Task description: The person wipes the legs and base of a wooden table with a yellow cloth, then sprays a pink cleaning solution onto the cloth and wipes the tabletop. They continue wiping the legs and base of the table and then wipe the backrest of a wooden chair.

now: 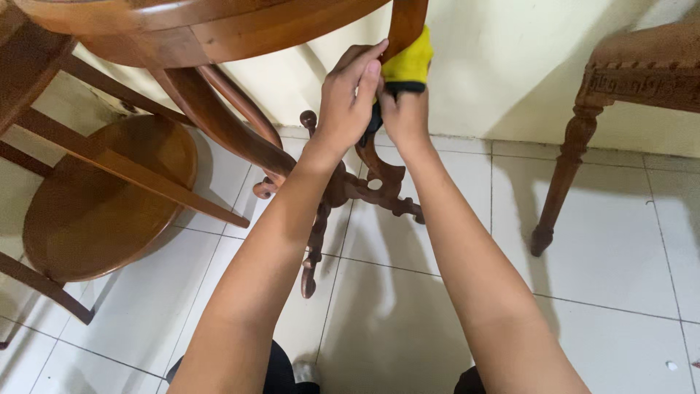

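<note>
Both my hands reach up under a round wooden table [219, 29] to one of its curved legs [403, 22]. A yellow cloth [410, 62] with a dark underside is wrapped around that leg. My right hand [403, 117] grips the cloth from below. My left hand [348, 91] presses its fingers against the leg and the cloth from the left side. The table's carved central base [364, 186] spreads across the tiles beneath my hands.
A round wooden stool or chair [95, 204] stands at the left on the white tiled floor [605, 241]. A carved chair leg [561, 175] stands at the right by the pale yellow wall [496, 66].
</note>
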